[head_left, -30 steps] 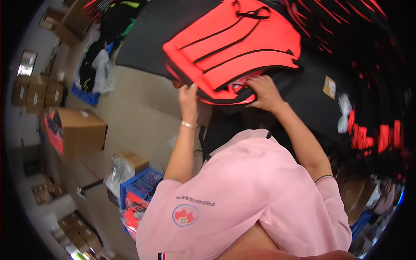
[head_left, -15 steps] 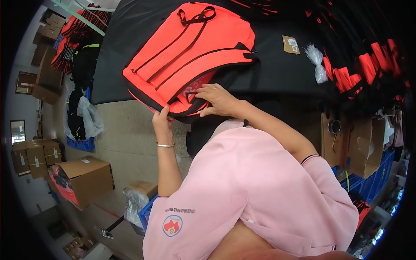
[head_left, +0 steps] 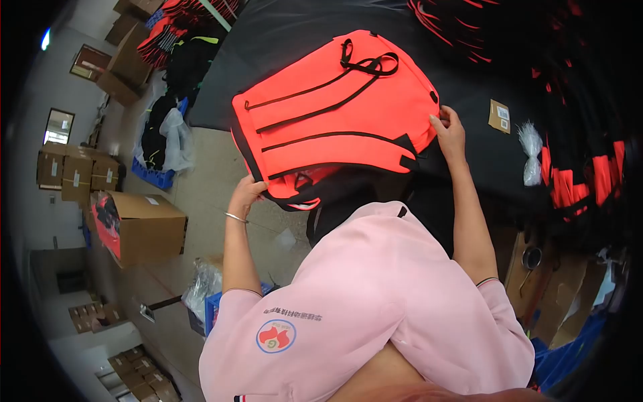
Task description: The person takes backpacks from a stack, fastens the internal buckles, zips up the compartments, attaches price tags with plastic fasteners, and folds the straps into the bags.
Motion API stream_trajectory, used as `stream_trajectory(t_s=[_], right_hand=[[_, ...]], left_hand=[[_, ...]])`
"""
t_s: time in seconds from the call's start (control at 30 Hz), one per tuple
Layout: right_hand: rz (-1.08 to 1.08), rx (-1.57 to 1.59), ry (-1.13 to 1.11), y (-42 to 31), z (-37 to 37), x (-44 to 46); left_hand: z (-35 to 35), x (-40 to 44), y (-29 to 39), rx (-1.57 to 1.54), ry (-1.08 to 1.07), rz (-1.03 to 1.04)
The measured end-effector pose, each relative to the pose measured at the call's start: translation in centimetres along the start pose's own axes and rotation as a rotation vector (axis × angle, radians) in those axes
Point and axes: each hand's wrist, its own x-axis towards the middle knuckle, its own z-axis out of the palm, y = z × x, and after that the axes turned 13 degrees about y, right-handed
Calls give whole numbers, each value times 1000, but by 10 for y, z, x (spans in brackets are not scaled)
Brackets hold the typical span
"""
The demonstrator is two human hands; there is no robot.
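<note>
A: What do we list?
B: One orange-red backpack (head_left: 328, 110), on our table (head_left: 463, 80), partly overhanging its edge.
A: Our hands?
B: Left hand (head_left: 248, 192) pinches its near-left corner; right hand (head_left: 451, 135) pinches its right edge.

A black table (head_left: 288, 33) bears an orange backpack (head_left: 355, 114), brown packet (head_left: 499, 116) and pale bundle (head_left: 532, 164).

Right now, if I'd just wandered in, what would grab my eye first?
Surely the bright orange-red bag, jutting past the edge of the black table, with the left hand at its near left corner and the right hand at its right edge. Next, perhaps, the pink shirt just below it.
</note>
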Motion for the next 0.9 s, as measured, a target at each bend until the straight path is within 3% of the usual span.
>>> stream_trajectory(t_s=[0.13,0.17,0.3,0.37,0.43,0.57,0.63,0.77,0.9], right_hand=[[-12,-79,-115,7,15,18],[-28,-105,-104,8,18,19],[8,-90,-140,20,17,20],[2,-73,-127,16,13,16],[18,-66,-147,12,7,13],[169,13,-216,46,3,12],[355,193,-215,13,-13,-6],[426,165,-164,-2,-23,-23],[465,163,-51,4,-25,-30]], left_hand=[[9,0,-10,261,109,65],[13,10,-29,294,214,238],[42,-6,-16,-173,351,395],[54,-20,2,-576,222,303],[59,-22,7,-744,206,213],[55,-10,21,-704,285,150],[51,8,43,-722,281,170],[51,37,91,-838,138,325],[59,59,106,-767,169,316]])
